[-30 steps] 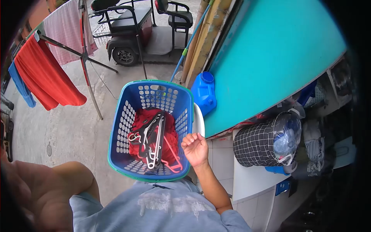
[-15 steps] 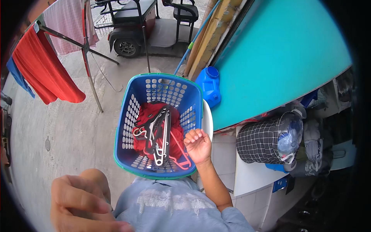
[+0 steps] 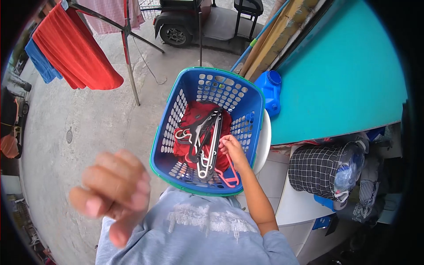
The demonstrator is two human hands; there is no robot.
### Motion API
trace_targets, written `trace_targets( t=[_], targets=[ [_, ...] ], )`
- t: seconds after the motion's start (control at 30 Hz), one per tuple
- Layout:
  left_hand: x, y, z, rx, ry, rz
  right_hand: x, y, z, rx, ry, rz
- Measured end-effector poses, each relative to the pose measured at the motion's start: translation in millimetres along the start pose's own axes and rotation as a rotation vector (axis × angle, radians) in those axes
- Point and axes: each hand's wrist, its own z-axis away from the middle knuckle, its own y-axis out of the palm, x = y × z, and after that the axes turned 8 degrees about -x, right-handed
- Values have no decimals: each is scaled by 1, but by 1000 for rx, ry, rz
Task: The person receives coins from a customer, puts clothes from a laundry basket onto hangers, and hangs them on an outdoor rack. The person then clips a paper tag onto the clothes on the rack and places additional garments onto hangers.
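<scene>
My right hand (image 3: pixel 234 152) reaches into a blue laundry basket (image 3: pixel 172 180) with a green rim. Its fingers are closed on a pink hanger (image 3: pixel 231 168), beside several white and black hangers (image 3: pixel 215 143). These hangers rest on dark red cloth (image 3: pixel 194 112) inside the basket. Close to the camera, my left hand (image 3: pixel 115 190) hovers left of the basket, blurred. Its fingers are half curled with the thumb apart, and nothing shows in them.
A drying rack (image 3: pixel 127 33) with a red towel (image 3: pixel 77 48) and a blue cloth (image 3: pixel 43 62) stands at left. Right of the basket are a blue jug (image 3: pixel 269 90), a turquoise panel (image 3: pixel 340 75) and a checkered black hamper (image 3: pixel 316 170). A three-wheeled vehicle (image 3: pixel 176 26) is parked behind.
My right hand has gone from open at the basket's right rim to closed on the pink hanger inside. My left hand has risen and turned. The view has shifted.
</scene>
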Motion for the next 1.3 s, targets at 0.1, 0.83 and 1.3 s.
trace_targets(
  t=[0.1,0.83,1.3],
  targets=[
    [69,-47,68,-105,-906,-353,-22,37,-24,33,-336,431],
    [148,-101,216,-152,-1680,-441,-18,62,-18,-114,-183,1515],
    [178,-74,320,1643,-322,-1149,41,-24,-18,-298,-45,1268]
  ],
)
